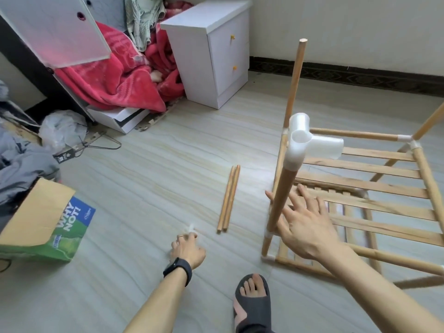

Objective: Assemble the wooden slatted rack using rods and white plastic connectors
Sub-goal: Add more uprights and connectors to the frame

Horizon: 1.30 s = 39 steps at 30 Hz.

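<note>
Floor (168,150): pale wood-look boards, widest open stretch in the centre, btwn the clutter at left and the rack at right. Slatted rack (360,185) stands at right, two slat tiers w/ rods at the corners; its right side is cut off by the frame edge. White cabinet (216,68) sits by the back wall, well apart from the rack. Red blanket (115,85) is heaped left of it, partly under a white panel. Cardboard box (40,219) is at the left edge, flap open.

Near corner rod (282,195) stands tilted, topped by a white connector (305,143) w/ open sockets. Two loose rods (228,198) lie side by side on the floor, near the rack.

Right hand (307,227): fingers spread wide, the corner rod crossing btwn thumb and fingers; contact unclear. Left hand (187,248), low over the floor, pinches a small white piece (192,228), too blurred to make out.
</note>
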Each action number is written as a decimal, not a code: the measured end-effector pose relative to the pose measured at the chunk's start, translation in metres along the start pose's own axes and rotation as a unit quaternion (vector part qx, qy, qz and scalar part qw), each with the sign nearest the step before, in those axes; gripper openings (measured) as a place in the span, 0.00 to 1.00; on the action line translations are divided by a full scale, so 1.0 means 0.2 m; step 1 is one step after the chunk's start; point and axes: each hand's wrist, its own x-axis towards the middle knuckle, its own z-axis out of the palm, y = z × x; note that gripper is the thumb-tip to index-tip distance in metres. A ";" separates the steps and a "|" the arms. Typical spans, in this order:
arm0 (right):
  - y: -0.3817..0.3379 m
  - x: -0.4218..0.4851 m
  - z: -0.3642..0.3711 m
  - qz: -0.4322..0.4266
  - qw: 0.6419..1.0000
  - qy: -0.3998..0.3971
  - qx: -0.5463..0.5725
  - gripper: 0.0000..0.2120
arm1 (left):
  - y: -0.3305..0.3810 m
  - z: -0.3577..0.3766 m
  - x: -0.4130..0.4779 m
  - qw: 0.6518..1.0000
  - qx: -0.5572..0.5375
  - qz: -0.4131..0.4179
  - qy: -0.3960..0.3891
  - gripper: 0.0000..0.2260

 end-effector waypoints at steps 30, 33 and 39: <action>0.04 -0.36 -0.36 0.033 0.848 0.137 0.511 0.09 | 0.60 -0.59 -0.85 0.759 -0.396 0.369 -0.363 0.20; 0.10 -0.57 -0.51 0.017 0.828 0.172 0.534 0.13 | 0.80 -0.67 -1.03 0.772 -0.352 0.482 -0.217 0.23; 0.26 -0.86 -0.76 0.054 0.799 0.252 0.543 0.10 | 1.18 -0.78 -1.29 0.705 -0.324 0.621 -0.115 0.26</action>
